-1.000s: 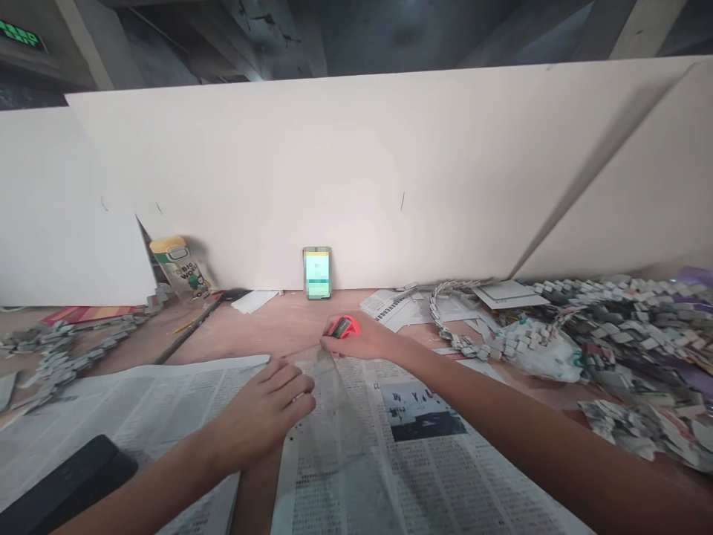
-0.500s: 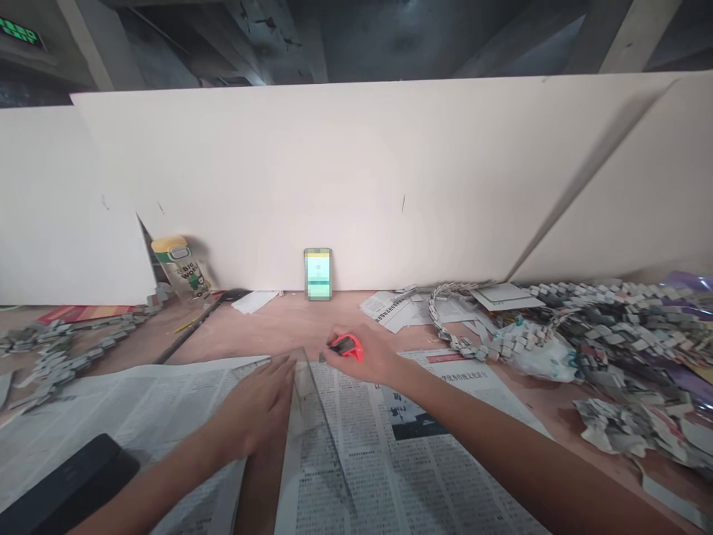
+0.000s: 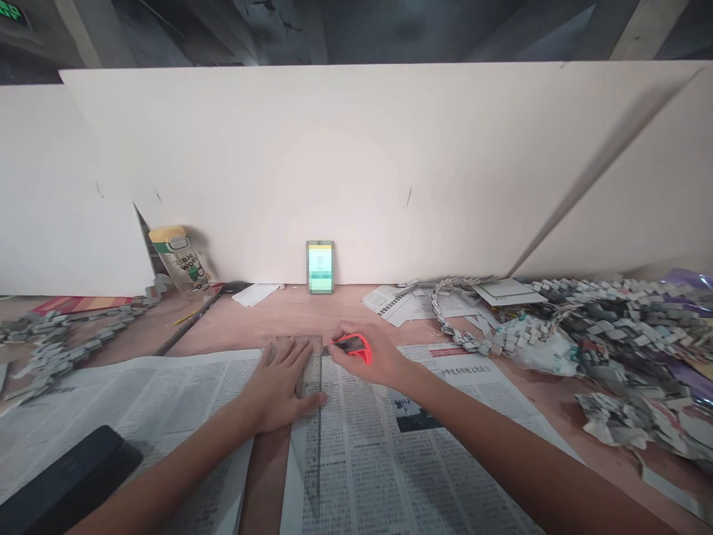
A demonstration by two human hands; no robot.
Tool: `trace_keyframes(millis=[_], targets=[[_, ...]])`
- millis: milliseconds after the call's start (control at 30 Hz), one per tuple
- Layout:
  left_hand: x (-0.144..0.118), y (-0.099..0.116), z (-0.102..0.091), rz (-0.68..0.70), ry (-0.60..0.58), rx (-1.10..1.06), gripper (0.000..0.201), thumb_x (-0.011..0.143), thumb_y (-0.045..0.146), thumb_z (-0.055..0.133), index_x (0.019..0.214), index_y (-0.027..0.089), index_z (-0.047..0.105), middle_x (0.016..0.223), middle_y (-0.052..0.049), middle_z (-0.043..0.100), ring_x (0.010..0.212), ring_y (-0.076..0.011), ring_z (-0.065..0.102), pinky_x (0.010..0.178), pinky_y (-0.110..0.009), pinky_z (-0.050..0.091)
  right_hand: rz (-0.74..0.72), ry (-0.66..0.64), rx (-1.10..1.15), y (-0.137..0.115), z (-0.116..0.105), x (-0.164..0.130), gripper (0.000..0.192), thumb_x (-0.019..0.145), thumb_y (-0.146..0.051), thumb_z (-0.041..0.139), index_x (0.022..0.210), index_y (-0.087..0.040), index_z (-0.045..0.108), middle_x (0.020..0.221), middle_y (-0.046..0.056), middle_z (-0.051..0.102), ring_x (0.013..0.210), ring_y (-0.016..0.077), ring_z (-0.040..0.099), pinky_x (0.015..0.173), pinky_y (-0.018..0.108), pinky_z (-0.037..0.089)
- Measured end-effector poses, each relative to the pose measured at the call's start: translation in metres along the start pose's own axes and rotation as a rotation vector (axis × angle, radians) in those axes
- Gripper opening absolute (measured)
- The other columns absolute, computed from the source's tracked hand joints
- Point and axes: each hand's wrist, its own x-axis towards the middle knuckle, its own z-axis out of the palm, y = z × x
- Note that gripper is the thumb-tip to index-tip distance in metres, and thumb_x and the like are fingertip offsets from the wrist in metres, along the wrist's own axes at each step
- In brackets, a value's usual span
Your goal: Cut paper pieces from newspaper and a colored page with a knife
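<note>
Newspaper sheets [image 3: 390, 461], grey and printed, lie spread flat over the brown wooden worktop [image 3: 267, 323], and a clear plastic ruler [image 3: 315, 416] rests along the inner edge of the right-hand sheet. The left hand [image 3: 284, 383] lies flat on the ruler's far end, fingers spread and pressing down. The right hand [image 3: 370, 357] has its grip closed around a small red cutter [image 3: 352, 345], whose tip sits just beside the ruler's top. The step in hand looks like lining up for a straight cut; the next move would call for firm ruler pressure and a steady pull toward the body.
</note>
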Motion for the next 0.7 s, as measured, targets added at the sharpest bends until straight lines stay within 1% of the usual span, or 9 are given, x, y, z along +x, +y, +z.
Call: trace_keyframes(millis=[133,267,467,533,633,700], targets=[[-0.0007,0.0039,0.0018,-0.007,0.018,-0.002,0.089,0.078,0.073,0.025,0.144,0.014,0.020,0.151,-0.010,0.018,0.138,-0.0349,0.009,0.107,-0.057,0.008,0.004,0.013,0.012,0.0011,0.0019,-0.0004,0.014,0.082,-0.030,0.051,0.080,-0.019,0.060,0.073,0.001,0.064,0.068,0.0152,0.060,0.061,0.027,0.047],[-0.0022,0.0081,0.0010,-0.023,0.043,-0.001,0.087,0.079,0.072,0.025,0.144,0.014,0.023,0.149,-0.010,0.023,0.138,-0.0350,0.012,0.106,-0.057,0.009,0.016,0.029,0.028,0.0006,0.0025,-0.0006,0.013,0.082,-0.029,0.052,0.081,-0.019,0.061,0.075,0.002,0.065,0.070,0.0154,0.060,0.062,0.027,0.047],[-0.0024,0.0079,0.0021,-0.008,0.061,0.005,0.080,0.080,0.070,0.030,0.145,0.027,0.013,0.151,-0.007,0.022,0.137,-0.0355,0.014,0.104,-0.060,0.011,0.017,0.010,0.042,-0.0018,0.0035,-0.0023,0.015,0.082,-0.026,0.050,0.081,-0.020,0.065,0.075,0.002,0.066,0.076,0.0179,0.061,0.066,0.029,0.049],[-0.0023,0.0072,0.0034,-0.011,0.061,0.011,0.078,0.081,0.069,0.030,0.145,0.028,0.013,0.151,-0.007,0.021,0.137,-0.0353,0.014,0.103,-0.062,0.009,0.012,0.007,0.052,-0.0013,0.0038,-0.0032,0.016,0.082,-0.026,0.050,0.083,-0.020,0.065,0.075,0.002,0.066,0.078,0.0187,0.061,0.069,0.030,0.050],[-0.0025,0.0073,0.0045,-0.017,0.061,0.012,0.077,0.082,0.068,0.030,0.145,0.029,0.011,0.151,-0.007,0.020,0.137,-0.0356,0.013,0.102,-0.064,0.007,-0.020,0.009,0.083,0.0004,0.0028,-0.0053,0.017,0.082,-0.028,0.052,0.088,-0.020,0.065,0.081,0.003,0.067,0.080,0.0183,0.062,0.072,0.030,0.050],[-0.0031,0.0082,0.0045,-0.019,0.063,0.009,0.076,0.082,0.067,0.030,0.145,0.029,0.009,0.151,-0.006,0.020,0.137,-0.0358,0.013,0.102,-0.065,0.008,-0.052,-0.018,0.098,0.0009,0.0012,-0.0075,0.017,0.082,-0.030,0.054,0.090,-0.020,0.065,0.084,0.003,0.067,0.080,0.0179,0.062,0.073,0.031,0.050]])
